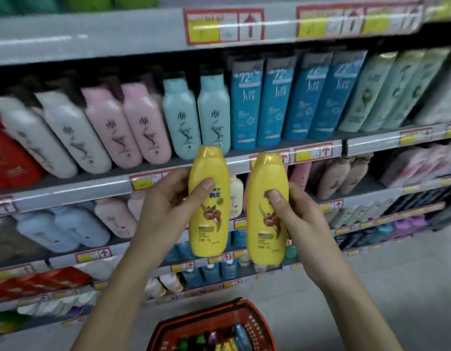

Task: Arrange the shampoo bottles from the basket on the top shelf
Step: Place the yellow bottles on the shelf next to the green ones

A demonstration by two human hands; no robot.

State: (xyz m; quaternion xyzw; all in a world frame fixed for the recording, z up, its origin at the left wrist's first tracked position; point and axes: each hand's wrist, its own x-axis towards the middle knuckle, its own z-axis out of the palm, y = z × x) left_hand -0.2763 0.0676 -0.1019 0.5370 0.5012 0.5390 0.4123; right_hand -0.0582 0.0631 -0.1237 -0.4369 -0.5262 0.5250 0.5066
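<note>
**A:** What is the head camera showing?

**B:** The left hand (166, 211) is gripping the left yellow bottle (209, 171), thumb pressing on the label and fingers curling behind. The right hand (303, 219) is gripping the right yellow bottle (266, 178) the same way. Both bottles are standing upright, side by side and apart.

**A:** What is surrounding them?

**B:** A packed row is filling the shelf behind: two white bottles (67, 133), two pink bottles (128, 127), two pale blue bottles (194, 115) and four dark blue bottles (292, 97). The green bottles (381, 92) are blurring, about three. The highest shelf (105, 34) is running above that row.

**A:** And the basket?

**B:** The red basket (257, 325) is sitting low between the forearms, holding several more bottles, but I cannot count them.
</note>
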